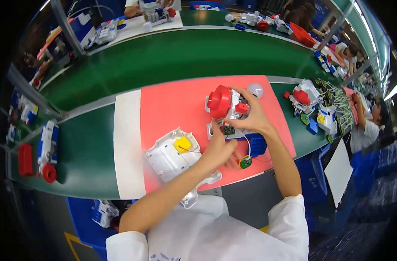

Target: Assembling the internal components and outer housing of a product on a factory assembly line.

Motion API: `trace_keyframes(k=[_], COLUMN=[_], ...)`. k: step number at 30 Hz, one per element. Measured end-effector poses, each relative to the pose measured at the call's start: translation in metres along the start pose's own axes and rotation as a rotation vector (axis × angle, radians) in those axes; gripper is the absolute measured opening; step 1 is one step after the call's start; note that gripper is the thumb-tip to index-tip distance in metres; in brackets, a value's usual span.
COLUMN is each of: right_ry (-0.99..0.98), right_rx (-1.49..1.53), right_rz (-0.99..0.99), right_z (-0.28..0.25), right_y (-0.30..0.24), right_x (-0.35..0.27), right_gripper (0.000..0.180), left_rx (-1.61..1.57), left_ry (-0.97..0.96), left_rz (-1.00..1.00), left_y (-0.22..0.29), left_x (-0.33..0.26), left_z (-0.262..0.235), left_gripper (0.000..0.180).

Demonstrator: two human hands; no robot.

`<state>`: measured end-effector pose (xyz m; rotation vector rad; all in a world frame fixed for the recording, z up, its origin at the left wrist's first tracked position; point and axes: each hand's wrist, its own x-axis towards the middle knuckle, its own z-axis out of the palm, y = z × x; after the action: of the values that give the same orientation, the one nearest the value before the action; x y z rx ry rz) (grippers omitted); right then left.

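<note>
Two hands on one white toy body (228, 114) with red wheel, upright on the pink mat (172, 104): right hand (252, 116) clasps its far side, left hand (220, 150) pinches near its base.

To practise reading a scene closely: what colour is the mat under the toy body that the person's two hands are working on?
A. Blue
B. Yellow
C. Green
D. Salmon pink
D: the left hand and right hand hold the white toy body with a red wheel over a salmon-pink mat; the green belongs to the conveyor belt behind it.
</note>
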<state>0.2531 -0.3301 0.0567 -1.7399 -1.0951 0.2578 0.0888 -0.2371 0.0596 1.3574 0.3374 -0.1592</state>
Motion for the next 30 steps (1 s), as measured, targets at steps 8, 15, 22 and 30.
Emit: trace_keyframes(k=[8, 15, 22, 30], right_ry=[-0.036, -0.183, -0.254, -0.329], right_rx=[0.023, -0.322, -0.339, -0.531], right_rz=[-0.105, -0.227, -0.183, -0.21], right_z=[-0.002, -0.006, 0.0, 0.002], right_y=[0.001, -0.003, -0.008, -0.012], right_x=[-0.003, -0.006, -0.003, 0.0], right_gripper=[0.091, 0.091, 0.09, 0.092], left_rx=[0.616, 1.245, 1.907, 2.143], left_ry=[0.053, 0.229, 0.307, 0.057], left_rz=[0.115, 0.291, 0.048, 0.134], left_y=[-0.029, -0.056, -0.056, -0.031], left_x=[0.006, 0.007, 0.01, -0.031], left_z=[-0.001, 0.021, 0.056, 0.06], left_gripper=[0.085, 0.072, 0.076, 0.065])
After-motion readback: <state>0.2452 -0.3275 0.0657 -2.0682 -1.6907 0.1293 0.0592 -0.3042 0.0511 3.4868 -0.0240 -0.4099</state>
